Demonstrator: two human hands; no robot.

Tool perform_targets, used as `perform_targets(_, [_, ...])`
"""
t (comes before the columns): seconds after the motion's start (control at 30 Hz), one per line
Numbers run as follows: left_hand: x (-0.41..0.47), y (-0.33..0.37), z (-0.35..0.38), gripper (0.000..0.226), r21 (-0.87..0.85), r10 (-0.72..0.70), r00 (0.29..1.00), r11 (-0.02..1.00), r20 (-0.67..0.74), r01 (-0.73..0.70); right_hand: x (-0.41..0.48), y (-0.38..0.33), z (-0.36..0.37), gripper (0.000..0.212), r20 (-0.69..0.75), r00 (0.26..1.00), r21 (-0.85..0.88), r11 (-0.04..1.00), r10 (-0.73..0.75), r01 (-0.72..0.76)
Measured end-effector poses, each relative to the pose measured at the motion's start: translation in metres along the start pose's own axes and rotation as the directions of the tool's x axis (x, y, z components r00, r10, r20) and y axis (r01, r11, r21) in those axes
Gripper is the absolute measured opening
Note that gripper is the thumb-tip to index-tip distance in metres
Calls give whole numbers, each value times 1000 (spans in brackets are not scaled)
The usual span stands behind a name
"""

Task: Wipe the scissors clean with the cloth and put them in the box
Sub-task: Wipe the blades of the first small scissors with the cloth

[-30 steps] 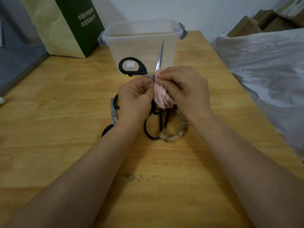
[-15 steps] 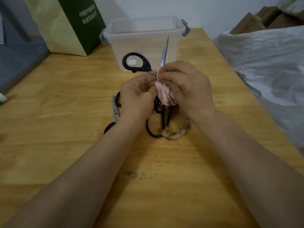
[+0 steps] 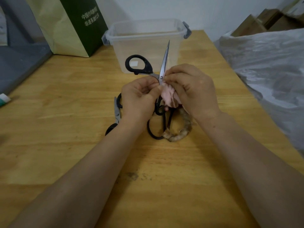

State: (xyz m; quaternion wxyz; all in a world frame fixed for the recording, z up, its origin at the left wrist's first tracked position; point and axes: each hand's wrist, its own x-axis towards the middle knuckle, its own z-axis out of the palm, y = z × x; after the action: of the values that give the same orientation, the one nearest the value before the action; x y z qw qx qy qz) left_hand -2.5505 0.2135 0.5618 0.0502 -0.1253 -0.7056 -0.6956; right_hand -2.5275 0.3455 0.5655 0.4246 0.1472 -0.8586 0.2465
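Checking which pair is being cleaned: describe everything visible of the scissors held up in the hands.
The held scissors have a shiny metal blade pointing up, a pivot screw and one black oval handle loop jutting left. They are raised before the clear box. The left hand grips them below the pivot; the right hand pinches the pink cloth against them by the pivot. Other parts are hidden.

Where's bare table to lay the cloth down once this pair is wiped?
Widest bare patch: table left of the grey-bladed scissors, in front of the green bag. Another: near edge, around the dark stain. Crowded under the left hand and right hand, where black scissors lie, and up to the box.
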Motion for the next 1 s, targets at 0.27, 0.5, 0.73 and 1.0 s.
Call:
perform_targets(0.27, [2, -2, 2, 23, 68, 59, 998, 996, 16, -60, 10, 8, -8, 19, -53, 900, 329, 858, 433, -393])
perform_targets(0.5, [0, 0, 0, 34, 125, 135, 990, 982, 43, -139, 8, 10, -14, 18, 279, 832, 356, 753, 479, -553])
perform_targets(0.73, [-1, 1, 0, 20, 111, 164, 982, 979, 92, -174, 11, 7, -15, 19, 328, 859, 140, 879, 394, -456])
perform_targets(1.0, [-3, 5, 0, 26, 4, 178, 977, 984, 115, -180, 8, 9, -16, 13, 241, 853, 343, 782, 463, -521])
